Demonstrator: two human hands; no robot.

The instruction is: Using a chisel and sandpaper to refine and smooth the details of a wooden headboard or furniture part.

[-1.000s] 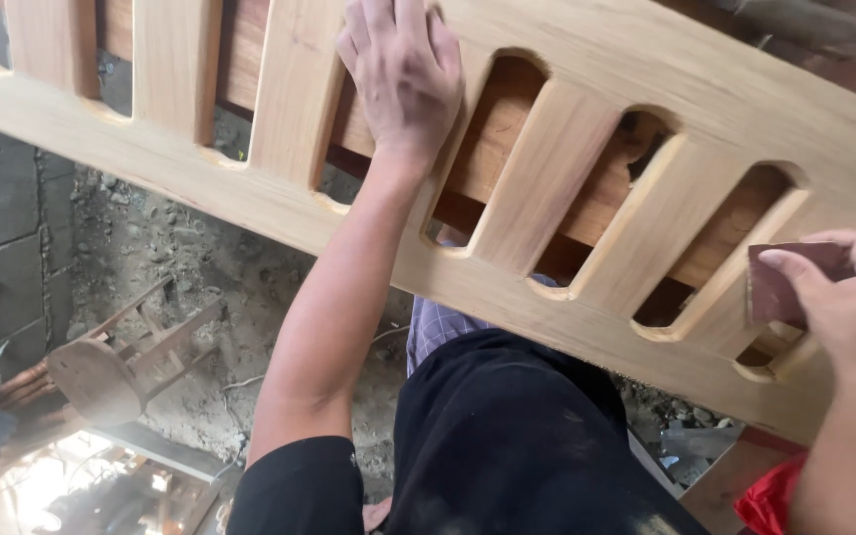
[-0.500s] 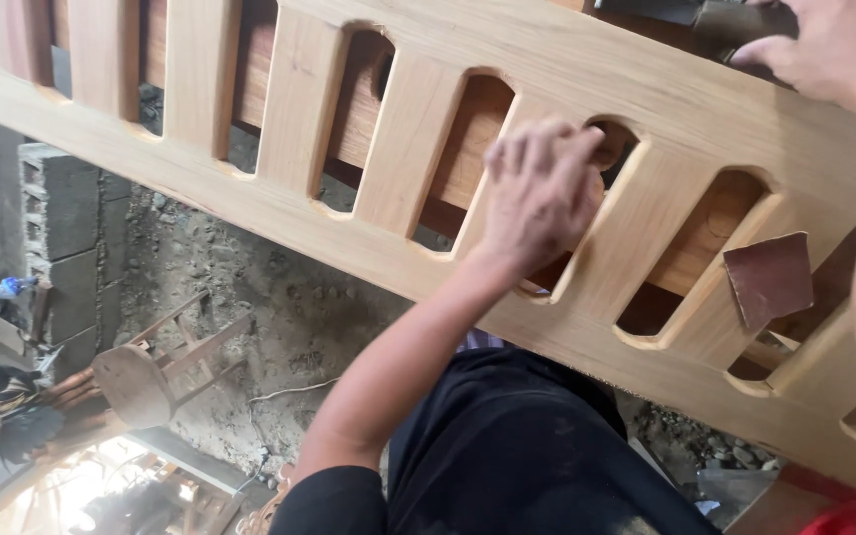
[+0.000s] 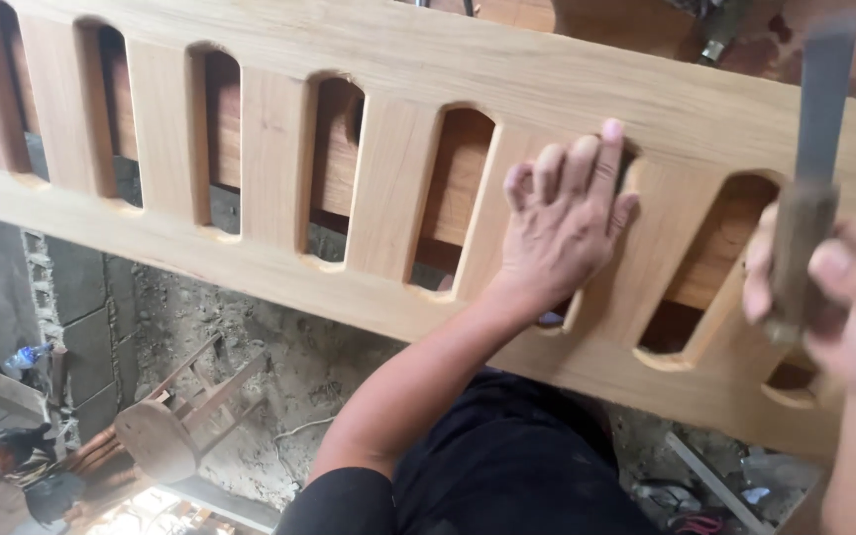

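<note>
A long pale wooden panel (image 3: 279, 277) with several arched slots and upright slats runs across the view, tilted down to the right. My left hand (image 3: 567, 223) lies flat on it, fingers spread over a slat and the top of one slot. My right hand (image 3: 849, 312), blurred at the right edge, grips the wooden handle of a flat metal-bladed tool (image 3: 824, 89), a chisel or file. Its blade points up in front of the panel's upper rail. My dark trousers show below the panel.
Darker brown boards (image 3: 458, 168) lie behind the slots. Below at the left are an overturned wooden stool (image 3: 165, 431), a concrete block wall (image 3: 81, 297), a plastic bottle (image 3: 27, 355) and rough dirt ground (image 3: 289, 367). Scrap and debris (image 3: 705, 485) lie at the lower right.
My left hand slid along the panel and now rests flat on a slat. My right hand left the brown block, reached up, and now holds the bladed tool. The block is out of view.
</note>
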